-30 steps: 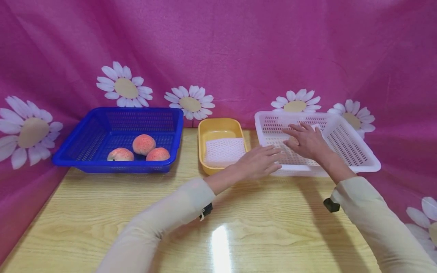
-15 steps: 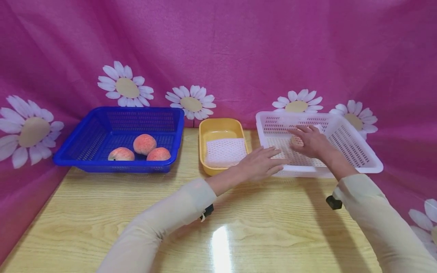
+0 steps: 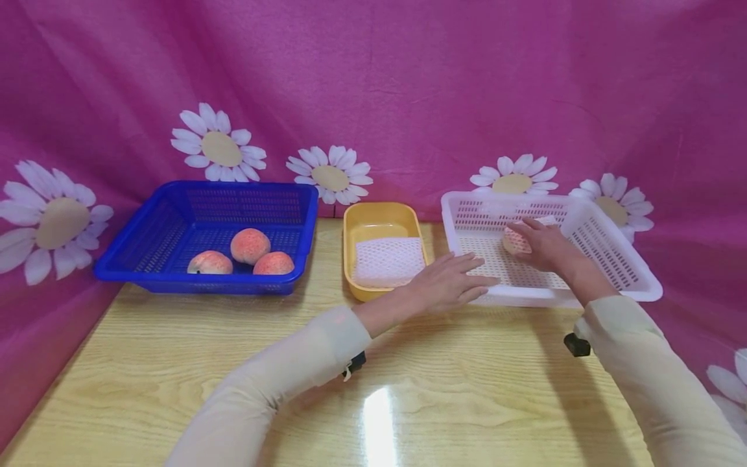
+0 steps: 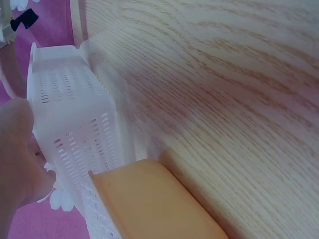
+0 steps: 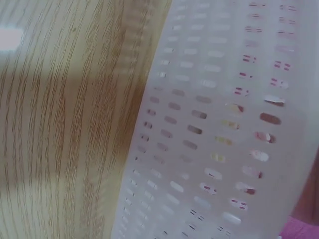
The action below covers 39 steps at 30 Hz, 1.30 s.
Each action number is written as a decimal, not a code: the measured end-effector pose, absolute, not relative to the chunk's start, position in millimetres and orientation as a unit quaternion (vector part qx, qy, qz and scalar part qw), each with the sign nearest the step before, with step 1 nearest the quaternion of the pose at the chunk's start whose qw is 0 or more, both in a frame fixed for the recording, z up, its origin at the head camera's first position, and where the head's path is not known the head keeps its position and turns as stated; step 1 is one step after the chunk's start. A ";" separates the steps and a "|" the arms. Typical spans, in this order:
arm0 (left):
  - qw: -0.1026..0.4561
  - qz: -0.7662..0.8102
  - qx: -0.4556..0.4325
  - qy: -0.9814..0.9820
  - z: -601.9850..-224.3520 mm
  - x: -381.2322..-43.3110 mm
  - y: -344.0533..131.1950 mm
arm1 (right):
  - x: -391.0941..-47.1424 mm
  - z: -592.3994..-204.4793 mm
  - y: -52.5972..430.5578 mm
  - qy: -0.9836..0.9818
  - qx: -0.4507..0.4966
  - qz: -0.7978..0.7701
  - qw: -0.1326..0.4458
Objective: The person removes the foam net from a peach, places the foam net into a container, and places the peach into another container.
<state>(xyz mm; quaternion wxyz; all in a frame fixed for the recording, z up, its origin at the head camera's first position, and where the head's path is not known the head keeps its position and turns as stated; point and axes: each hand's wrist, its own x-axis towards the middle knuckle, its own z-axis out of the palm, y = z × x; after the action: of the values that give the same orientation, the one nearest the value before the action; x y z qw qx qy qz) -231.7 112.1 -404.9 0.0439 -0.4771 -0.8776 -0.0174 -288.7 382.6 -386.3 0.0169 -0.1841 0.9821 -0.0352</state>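
Inside the white basket, a peach in a white foam net lies towards the back. My right hand holds it from above, fingers over its top; part of the net shows behind the hand. My left hand hovers palm down with spread, fairly straight fingers by the basket's front left corner, holding nothing. In the left wrist view, that hand is beside the white basket. The right wrist view shows mostly the perforated basket wall, and the grip is hidden there.
A blue basket at the left holds a peach and two others. Between the baskets stands a yellow tub with white foam nets. All stand on a wooden table before a magenta flowered cloth.
My right hand has moved slightly right and its spread fingers have closed in on the netted peach, now more visible. My left hand has barely moved.
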 end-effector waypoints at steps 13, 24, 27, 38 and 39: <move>0.047 -0.015 -0.479 -0.876 -406.5 -230.8 112.6 | -299.2 -395.6 397.5 0.987 -0.126 -0.079 0.062; 0.066 -0.029 -0.486 -0.871 -410.8 -229.9 109.3 | -302.4 -395.9 394.5 0.991 -0.114 0.043 -0.046; 0.068 -0.027 -0.486 -0.871 -411.6 -229.3 108.6 | -303.2 -397.3 396.4 0.992 -0.119 0.024 -0.044; 0.094 -0.025 -0.495 -0.864 -412.4 -230.9 108.0 | -314.6 -402.6 400.2 0.984 -0.108 -0.123 0.069; 0.094 -0.027 -0.495 -0.863 -412.6 -230.9 108.1 | -315.4 -403.0 400.6 0.984 -0.108 -0.123 0.071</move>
<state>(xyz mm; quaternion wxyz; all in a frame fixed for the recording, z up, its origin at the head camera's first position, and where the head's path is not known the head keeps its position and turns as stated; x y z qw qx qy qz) -230.9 108.1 -412.6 0.0941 -0.4951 -0.8633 -0.0268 -315.4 400.6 -403.0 0.0708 -0.1077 0.9840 -0.1227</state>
